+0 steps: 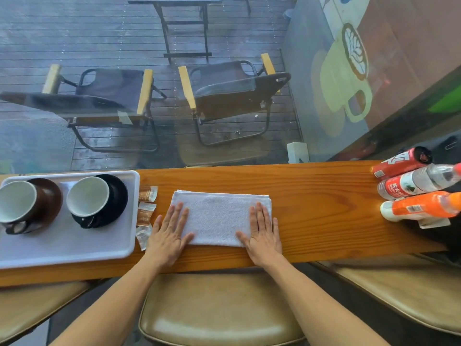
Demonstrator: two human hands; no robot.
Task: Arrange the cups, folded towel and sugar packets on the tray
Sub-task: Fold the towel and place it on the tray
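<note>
The folded towel [219, 217] is a white terry-cloth rectangle with a nubbed pile, lying flat on the wood-grain desk [319, 208]. Its long axis runs left to right, parallel to the desk's near edge. The left hand [169, 232] lies flat, palm down, fingers spread, on the towel's left end; the right hand [263, 232] lies the same way on the right end. Neither hand grips anything.

The tray [74, 248] is a white rounded-corner rectangle with a raised rim, at the desk's left end, well apart from the towel. Two glossy ceramic cups stand on its far half, each white inside: a brown cup [23, 203] on a brown saucer at left, and a black cup [89, 198] on a black saucer at right.

Three sugar packets [146, 213], small brown-and-white paper sachets, lie on the desk in a loose column between the tray's right rim and the left hand.

Three plastic bottles [419, 189] lie on their sides at the desk's right end.
</note>
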